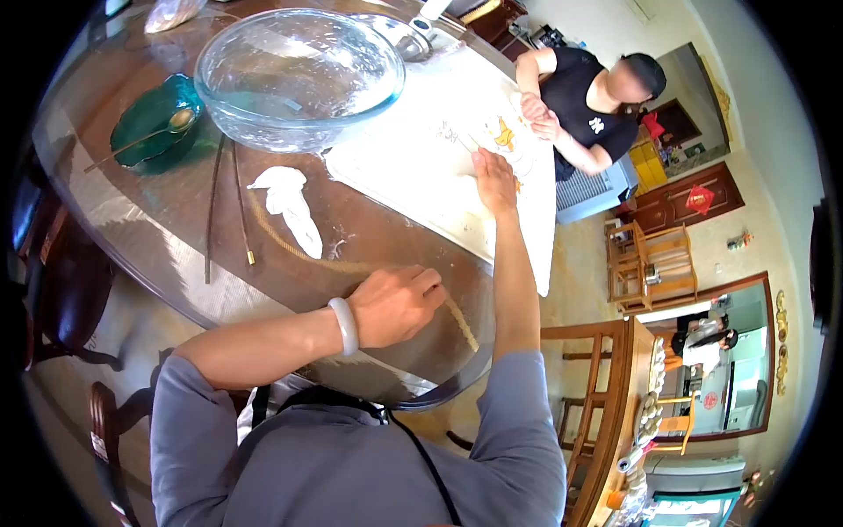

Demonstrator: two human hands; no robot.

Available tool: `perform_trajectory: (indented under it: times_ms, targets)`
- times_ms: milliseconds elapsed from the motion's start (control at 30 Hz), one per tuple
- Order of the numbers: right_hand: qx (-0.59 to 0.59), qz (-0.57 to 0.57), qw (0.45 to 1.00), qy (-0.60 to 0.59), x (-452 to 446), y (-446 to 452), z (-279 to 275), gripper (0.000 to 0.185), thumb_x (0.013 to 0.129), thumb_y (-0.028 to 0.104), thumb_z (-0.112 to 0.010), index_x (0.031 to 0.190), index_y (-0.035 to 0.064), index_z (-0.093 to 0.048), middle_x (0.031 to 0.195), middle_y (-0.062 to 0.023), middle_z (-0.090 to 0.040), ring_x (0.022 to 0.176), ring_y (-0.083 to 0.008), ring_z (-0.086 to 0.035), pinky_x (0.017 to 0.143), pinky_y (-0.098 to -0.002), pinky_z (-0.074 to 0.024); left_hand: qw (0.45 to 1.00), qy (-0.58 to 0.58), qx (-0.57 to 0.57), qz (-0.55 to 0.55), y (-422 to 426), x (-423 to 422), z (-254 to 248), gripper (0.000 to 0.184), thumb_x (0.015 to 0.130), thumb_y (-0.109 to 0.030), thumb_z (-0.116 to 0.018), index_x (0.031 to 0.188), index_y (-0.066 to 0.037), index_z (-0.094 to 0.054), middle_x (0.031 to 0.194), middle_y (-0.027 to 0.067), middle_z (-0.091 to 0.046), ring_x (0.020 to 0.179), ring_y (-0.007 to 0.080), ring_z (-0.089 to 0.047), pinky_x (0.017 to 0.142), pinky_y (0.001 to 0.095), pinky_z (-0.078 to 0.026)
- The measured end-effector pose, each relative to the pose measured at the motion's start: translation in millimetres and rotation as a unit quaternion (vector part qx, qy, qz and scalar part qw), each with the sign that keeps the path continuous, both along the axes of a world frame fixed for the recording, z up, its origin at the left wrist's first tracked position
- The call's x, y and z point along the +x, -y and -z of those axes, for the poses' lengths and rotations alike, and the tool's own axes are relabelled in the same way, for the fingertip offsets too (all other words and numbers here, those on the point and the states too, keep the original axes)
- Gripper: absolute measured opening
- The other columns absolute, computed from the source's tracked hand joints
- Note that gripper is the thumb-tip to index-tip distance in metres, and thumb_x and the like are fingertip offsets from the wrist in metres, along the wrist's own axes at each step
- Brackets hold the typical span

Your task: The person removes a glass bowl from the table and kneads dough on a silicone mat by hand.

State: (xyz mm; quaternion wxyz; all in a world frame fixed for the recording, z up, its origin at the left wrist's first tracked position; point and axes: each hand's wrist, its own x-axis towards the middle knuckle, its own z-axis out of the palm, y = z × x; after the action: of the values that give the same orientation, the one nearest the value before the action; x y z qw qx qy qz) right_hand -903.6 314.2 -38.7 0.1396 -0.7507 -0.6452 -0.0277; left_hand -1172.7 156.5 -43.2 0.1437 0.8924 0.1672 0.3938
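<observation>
My left hand [399,307], with a pale bangle at the wrist, is curled into a loose fist over the near side of the glossy brown table [290,285]. No object shows in its fingers, though the palm is hidden. Stretched forward, my right hand [496,180] lies with extended fingers on a white board [421,189] printed with orange figures. Glare washes out the board's surface around those fingers, so anything pale under them cannot be made out. A crumpled white cloth or tissue [290,206] lies on the table beyond my left hand.
A large glass bowl [299,132] stands at the board's far left corner. Left of it is a green bowl [145,132] with a spoon [180,120]; two dark chopsticks [213,211] lie nearby. Across the board, a person [588,105] in black holds both hands together. Wooden chairs [650,263] stand right.
</observation>
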Motion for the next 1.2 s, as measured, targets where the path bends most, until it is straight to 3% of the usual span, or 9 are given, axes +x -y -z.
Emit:
perform_trajectory:
  times_ms: [200, 333, 467, 567, 600, 700, 900, 1000, 1200]
  targets:
    - [0.01, 0.026, 1.0, -0.012, 3.1, 4.6, -2.7, 0.049, 0.095, 0.048, -0.031, 0.124, 0.0148, -0.053, 0.125, -0.0129, -0.052, 0.119, -0.0309, -0.044, 0.102, -0.0469, -0.0288, 0.999, -0.031, -0.031, 0.015, 7.0, -1.4, -4.9, 0.015, 0.072, -0.007, -0.062, 0.085, -0.001, -0.057, 0.09, 0.0102, -0.056, 0.078, 0.0258, -0.059, 0.059, 0.0362, -0.05]
    - [0.095, 0.006, 0.973, -0.212, 23.2, 1.5, 3.9, 0.049, 0.096, 0.045, -0.031, 0.11, 0.0054, -0.057, 0.11, -0.0212, -0.056, 0.108, -0.037, -0.049, 0.094, -0.0415, -0.0366, 1.0, 0.017, 0.004, 0.004, -2.1, -5.0, -5.4, 0.014, 0.072, -0.008, -0.063, 0.084, -0.002, -0.057, 0.089, 0.0101, -0.056, 0.076, 0.0265, -0.059, 0.06, 0.0367, -0.049]
    - [0.11, -0.022, 0.992, -0.062, 41.8, 12.4, -3.5, 0.044, 0.097, 0.039, -0.031, 0.107, 0.0053, -0.058, 0.1, -0.023, -0.058, 0.098, -0.0392, -0.053, 0.087, -0.0463, -0.0404, 0.999, 0.027, 0.016, 0.018, 1.3, -0.6, 1.3, 0.014, 0.072, -0.007, -0.062, 0.083, -0.002, -0.056, 0.088, 0.0101, -0.055, 0.075, 0.0263, -0.059, 0.06, 0.0366, -0.049]
    - [0.152, -0.141, 0.976, 0.063, 51.3, 15.5, 21.4, 0.047, 0.097, 0.043, -0.031, 0.104, 0.0064, -0.061, 0.102, -0.0211, -0.059, 0.101, -0.0385, -0.052, 0.089, -0.0454, -0.0399, 0.999, 0.014, 0.022, 0.018, 2.0, 1.3, 4.6, 0.012, 0.071, -0.009, -0.062, 0.08, -0.003, -0.057, 0.088, 0.0103, -0.055, 0.077, 0.0251, -0.059, 0.06, 0.0356, -0.05]
    - [0.089, -0.061, 0.993, 0.054, 54.4, 14.8, 28.0, 0.045, 0.097, 0.041, -0.03, 0.106, 0.008, -0.06, 0.105, -0.0191, -0.059, 0.101, -0.0386, -0.052, 0.09, -0.0463, -0.0394, 1.0, 0.01, 0.025, 0.015, 1.7, 1.2, 4.1, 0.011, 0.071, -0.01, -0.062, 0.078, -0.003, -0.058, 0.088, 0.0104, -0.055, 0.078, 0.0246, -0.059, 0.061, 0.0352, -0.05]
    - [0.112, -0.018, 0.993, 0.023, 40.5, 23.9, 22.1, 0.043, 0.097, 0.039, -0.032, 0.108, 0.0088, -0.06, 0.106, -0.0178, -0.059, 0.101, -0.0366, -0.053, 0.09, -0.0464, -0.039, 1.0, 0.004, 0.023, 0.002, 2.6, 1.7, 2.0, 0.012, 0.071, -0.01, -0.062, 0.079, -0.003, -0.058, 0.089, 0.011, -0.055, 0.078, 0.0247, -0.059, 0.058, 0.0351, -0.05]
    - [0.197, -0.015, 0.969, 0.148, 29.8, 34.6, 16.2, 0.036, 0.092, 0.033, -0.047, 0.114, 0.0066, -0.057, 0.111, -0.0157, -0.054, 0.103, -0.0332, -0.052, 0.085, -0.047, -0.0399, 1.0, 0.007, -0.003, 0.013, 0.7, 0.0, -0.6, 0.015, 0.072, -0.007, -0.062, 0.086, -0.002, -0.058, 0.09, 0.0092, -0.056, 0.077, 0.026, -0.059, 0.06, 0.0362, -0.05]
    - [0.255, -0.052, 0.96, 0.1, 9.6, 56.7, 5.0, 0.036, 0.086, 0.024, -0.057, 0.117, 0.0066, -0.054, 0.114, -0.0177, -0.051, 0.103, -0.0333, -0.052, 0.085, -0.0464, -0.0397, 1.0, 0.008, 0.002, 0.008, 0.4, -1.2, -3.0, 0.015, 0.074, -0.008, -0.062, 0.087, -0.003, -0.059, 0.091, 0.0086, -0.057, 0.078, 0.0262, -0.06, 0.06, 0.0364, -0.05]
    - [0.251, -0.145, 0.957, 0.006, -52.1, 155.6, -34.3, 0.035, 0.083, 0.01, -0.06, 0.117, 0.0042, -0.053, 0.117, -0.0203, -0.051, 0.105, -0.0362, -0.052, 0.088, -0.0433, -0.0414, 1.0, 0.016, 0.01, -0.024, 0.2, -0.4, -3.7, 0.012, 0.077, -0.009, -0.06, 0.089, -0.005, -0.061, 0.093, 0.0067, -0.061, 0.076, 0.0256, -0.062, 0.059, 0.0367, -0.051]
